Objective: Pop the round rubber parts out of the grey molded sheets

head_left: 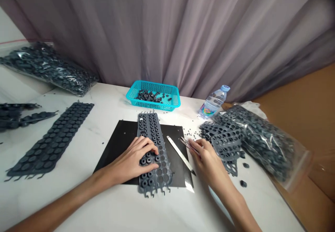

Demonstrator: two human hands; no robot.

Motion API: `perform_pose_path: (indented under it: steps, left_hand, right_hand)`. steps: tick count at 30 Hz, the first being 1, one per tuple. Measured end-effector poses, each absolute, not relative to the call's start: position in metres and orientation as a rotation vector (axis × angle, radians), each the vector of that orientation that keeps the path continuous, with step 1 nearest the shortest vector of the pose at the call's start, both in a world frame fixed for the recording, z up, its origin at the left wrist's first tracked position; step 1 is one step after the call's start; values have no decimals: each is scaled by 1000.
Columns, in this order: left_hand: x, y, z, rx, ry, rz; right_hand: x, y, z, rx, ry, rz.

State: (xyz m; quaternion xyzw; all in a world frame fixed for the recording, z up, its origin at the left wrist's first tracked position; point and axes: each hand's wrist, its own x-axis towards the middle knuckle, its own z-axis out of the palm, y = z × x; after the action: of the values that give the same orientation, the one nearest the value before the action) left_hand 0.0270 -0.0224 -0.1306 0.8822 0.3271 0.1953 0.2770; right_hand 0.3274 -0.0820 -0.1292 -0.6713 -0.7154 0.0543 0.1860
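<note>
A dark grey moulded rubber sheet (164, 171) with rows of round holes lies over a black mat (115, 143). Ring-shaped rubber parts stand in many of its places, while several holes on the lower right side are bare. My left hand (140, 157) rests on the sheet, thumb and fingers apart around one of the ring parts; the fingertips look near it, though I cannot tell if they touch. Right of the sheet, my right hand (205, 155) is closed on metal tweezers (187, 143), their tips pointing left. A slim white-and-silver tool (180, 154) lies between the sheet and that hand.
A turquoise basket (157, 106) holding small black parts stands at the back, with a water bottle (214, 102) to its right. Another rubber sheet (52, 141) lies left. Bags of black parts (49, 66) flank both sides; punched-out sheets (222, 137) lie right, among loose scraps.
</note>
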Motion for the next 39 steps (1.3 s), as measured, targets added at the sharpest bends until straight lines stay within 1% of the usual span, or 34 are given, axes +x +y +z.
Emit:
perform_pose_path:
  steps: [3,8,15,19,24,28,36,39]
  left_hand:
    - [26,-19,-131,2375,835,514]
    - [22,-13,-130,2350,810,507]
    - [23,-20,-130,2494,786,538]
    - [24,-22,-131,2515,746,584]
    - [25,-24,-132,2509,731,625]
    - [28,-29,-131,2543,767,612]
    - [30,-31,-132,2594,789,623]
    - [30,-28,-135,2579,765,655]
  right_hand:
    - [318,-86,-120,-1794,-2006,197]
    - [309,-95,-110,-1854,-1939,714]
    - [319,-95,-118,-1819,-1918,1018]
    - [316,-94,-107,-1740,-1880,999]
    - [298,-91,-101,-1420,-1445,1182]
    - [281,-92,-106,-1230,-1343,1230]
    - [269,-92,-121,-1272,-1520,1154]
    - [265,-91,-123,-1316,-1527,1198]
